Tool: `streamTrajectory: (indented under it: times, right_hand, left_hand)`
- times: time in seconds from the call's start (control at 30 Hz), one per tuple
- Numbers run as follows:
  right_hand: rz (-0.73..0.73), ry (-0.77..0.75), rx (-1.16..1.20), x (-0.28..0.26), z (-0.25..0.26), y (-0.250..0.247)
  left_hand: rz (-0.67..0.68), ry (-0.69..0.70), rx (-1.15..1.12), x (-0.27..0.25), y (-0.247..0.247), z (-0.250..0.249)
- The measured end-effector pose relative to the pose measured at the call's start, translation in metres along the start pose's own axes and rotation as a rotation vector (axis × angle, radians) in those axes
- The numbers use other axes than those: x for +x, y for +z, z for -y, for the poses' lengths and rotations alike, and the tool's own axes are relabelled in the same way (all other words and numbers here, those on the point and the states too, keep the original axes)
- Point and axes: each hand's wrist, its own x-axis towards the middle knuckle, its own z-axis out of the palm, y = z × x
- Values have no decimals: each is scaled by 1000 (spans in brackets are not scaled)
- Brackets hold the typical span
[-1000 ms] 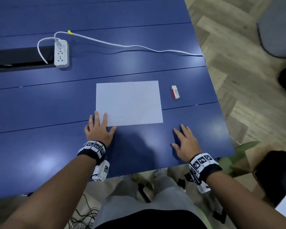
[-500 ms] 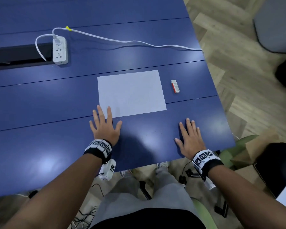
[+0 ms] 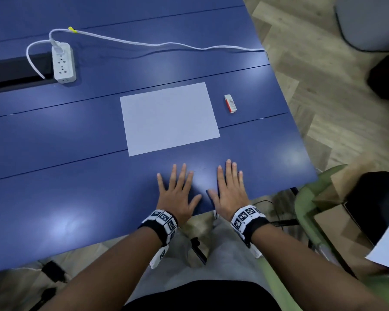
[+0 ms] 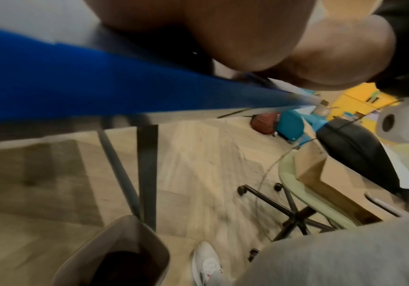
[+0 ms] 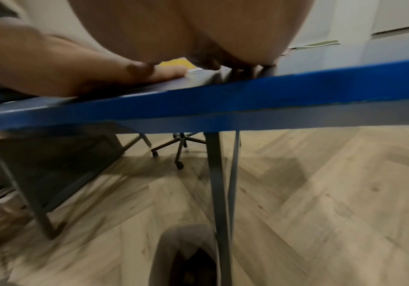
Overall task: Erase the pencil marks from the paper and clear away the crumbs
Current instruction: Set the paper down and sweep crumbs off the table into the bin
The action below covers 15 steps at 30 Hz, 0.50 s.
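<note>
Overhead, we see our left hand [image 3: 177,196] and our right hand [image 3: 230,194] lying palm down on the blue table [image 3: 76,198], side by side near its front edge, thumbs pointing toward each other with a narrow strip of tabletop between them. All fingers are straight and slightly spread; neither hand holds anything. Each wrist carries a black band [image 3: 161,223] set with square black-and-white coded markers; their patterns cannot be read as writing.

Ahead of the fingertips, apart from them, lies the sheet of paper [image 3: 169,118], flat and slightly rotated. We can make out no pencil marks or crumbs on it at this sharpness. Ahead and to the right of our right hand, just beside the right edge of the sheet, lies the eraser [image 3: 230,103], white with a red-and-white sleeve; the sleeve bears small print, too fine to read.

Far ahead and to the left of our left hand sits a white power strip [image 3: 63,62] with a white cable [image 3: 166,44] running off the right edge of the table; a small yellow tag sits on the cable near the plug.

From the right wrist, the palm [image 5: 186,32] and thumb rest on the tabletop [image 5: 247,91]; below it stands a grey bin [image 5: 184,257] on the wood floor. The left-wrist view is blurred.
</note>
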Motion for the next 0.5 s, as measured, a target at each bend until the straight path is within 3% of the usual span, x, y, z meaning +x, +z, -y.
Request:
streamTrajectory:
  times: [0.13,0.2,0.27,0.33,0.4,0.5]
  right_hand:
    - [-5,-163,58,-12,4,2]
    - [-81,-133,167,-15,-7,-5]
    - [-171,-34,213,-17,-28,-14]
    - [-211,56,168,-17,-54,-20]
    - [-183,120,92,-16,-75,-20]
    - [-93,142,-10,-13,-82,-11]
  left_hand:
    - [102,191,36,7,-6,-35]
    - [10,175,-90,7,-15,-32]
    - [-153,12,-222,1,-21,-15]
    - [-227,-247,-277,-15,-24,9]
    - [-178,-470,-281,-37,-21,28]
    - [-14,-543,-198,-60,-3,34]
